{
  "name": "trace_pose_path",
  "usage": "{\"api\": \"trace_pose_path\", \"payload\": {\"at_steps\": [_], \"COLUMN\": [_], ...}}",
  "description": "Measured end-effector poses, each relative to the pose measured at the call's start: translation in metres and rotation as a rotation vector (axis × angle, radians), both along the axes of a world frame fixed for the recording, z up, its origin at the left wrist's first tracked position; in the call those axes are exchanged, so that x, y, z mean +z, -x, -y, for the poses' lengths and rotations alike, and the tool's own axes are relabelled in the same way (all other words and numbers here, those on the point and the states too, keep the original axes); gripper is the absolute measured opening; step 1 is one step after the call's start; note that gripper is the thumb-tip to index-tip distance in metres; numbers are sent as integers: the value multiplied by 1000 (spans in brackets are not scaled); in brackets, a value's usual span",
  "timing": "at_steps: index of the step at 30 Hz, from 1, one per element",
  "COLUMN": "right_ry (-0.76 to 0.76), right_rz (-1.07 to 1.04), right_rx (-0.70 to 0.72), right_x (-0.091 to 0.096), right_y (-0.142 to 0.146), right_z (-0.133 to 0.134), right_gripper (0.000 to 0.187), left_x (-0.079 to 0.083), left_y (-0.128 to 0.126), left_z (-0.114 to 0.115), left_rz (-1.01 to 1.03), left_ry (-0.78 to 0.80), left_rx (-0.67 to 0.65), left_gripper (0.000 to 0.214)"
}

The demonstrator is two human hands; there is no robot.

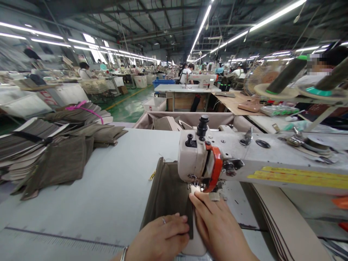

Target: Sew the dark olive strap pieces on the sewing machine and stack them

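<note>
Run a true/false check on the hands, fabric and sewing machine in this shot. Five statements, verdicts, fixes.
1. The left hand, wearing a silver ring, rests on the flat dark olive fabric panel. True.
2. The right hand is close to the needle end of the white metal sewing machine. True.
3. The long strip along the sewing machine's side is blue. False: it is a worn yellow strip.
4. The right hand is lifted up onto the top of the sewing machine. False: it lies low by the panel's right edge, below the curved orange guard.
5. A bright pink tie crosses a stack of dark fabric pieces at left. True.
</note>
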State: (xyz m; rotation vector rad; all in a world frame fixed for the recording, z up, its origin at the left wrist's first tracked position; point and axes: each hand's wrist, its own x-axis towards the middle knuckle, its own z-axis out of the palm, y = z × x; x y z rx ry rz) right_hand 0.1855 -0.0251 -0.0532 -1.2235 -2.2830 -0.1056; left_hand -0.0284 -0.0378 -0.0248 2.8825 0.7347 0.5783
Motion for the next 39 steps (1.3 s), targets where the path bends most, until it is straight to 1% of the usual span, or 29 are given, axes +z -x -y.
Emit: {"api": "trace_pose_path", "payload": {"at_steps": [5, 11, 15, 18, 25, 29, 34, 39], "right_ry": [10, 26, 23, 29, 33, 37, 33, 51], "right_rz": [-18, -32, -16, -4, 2, 19, 50, 31], "right_rx": [7, 15, 12, 14, 16, 13, -8, -20], "right_x": [1, 4, 3, 3, 0, 0, 0, -1], "right_y": [0, 0, 0, 0, -1, -1, 1, 3], "right_z": [1, 2, 2, 2, 1, 1, 1, 0], "right_gripper": [37, 38, 39, 42, 43, 43, 46, 48], "left_x": [2, -3, -3, -2, -1, -7, -18, -22], "left_y": [-3, -9, -15, -16, -15, -17, -18, -18], "left_z": [-9, -23, -34, -41, -59, -68, -78, -82], "left_rz": [-5, -27, -46, -72, -22, -4, 32, 70], "left_ry": [46, 54, 40, 73, 106, 115, 43, 5], "left_rx": [2, 59, 114, 133, 161, 203, 243, 255], "left_gripper": [23, 20, 19, 17, 15, 11, 17, 18]}}
